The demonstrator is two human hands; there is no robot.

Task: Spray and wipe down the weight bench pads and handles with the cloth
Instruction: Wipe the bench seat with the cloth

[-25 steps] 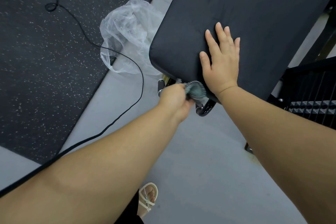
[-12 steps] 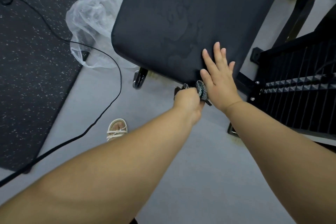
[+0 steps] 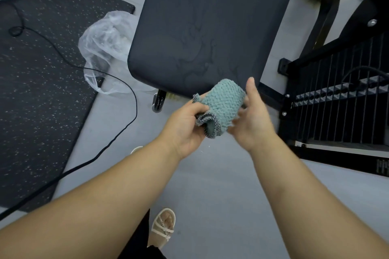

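Flooring at the far left consisted of a black speckled rubber mat (image 3: 42, 90) laid on the grey floor (image 3: 210, 195). A thin black cable (image 3: 126, 124) ran across the mat and looped onto the floor. A crumpled clear plastic bag (image 3: 105, 48) lay at the mat's edge, just beside the left side of the black padded bench surface (image 3: 210, 27). Faint wet streaks showed on the surface near its front edge. A dark curved metal handle (image 3: 159, 101) projected below the front left corner.

The left hand (image 3: 185, 126) gripped the teal waffle-weave cloth (image 3: 223, 105), its fingers curled round the bunched grey-edged hem at the lower left. The cloth was held in a wad between both hands, in front of the near edge of the surface; contact with the surface could not be determined. The right hand (image 3: 254, 118) cupped the right side of the cloth, thumb upright beside it and fingers, partly blurred, curved in against the fabric.

A black metal frame with vertical bars (image 3: 336, 101) stood on the floor to the right of the surface. A foot in a cream strapped sandal (image 3: 164, 227) rested on the floor below the forearms.
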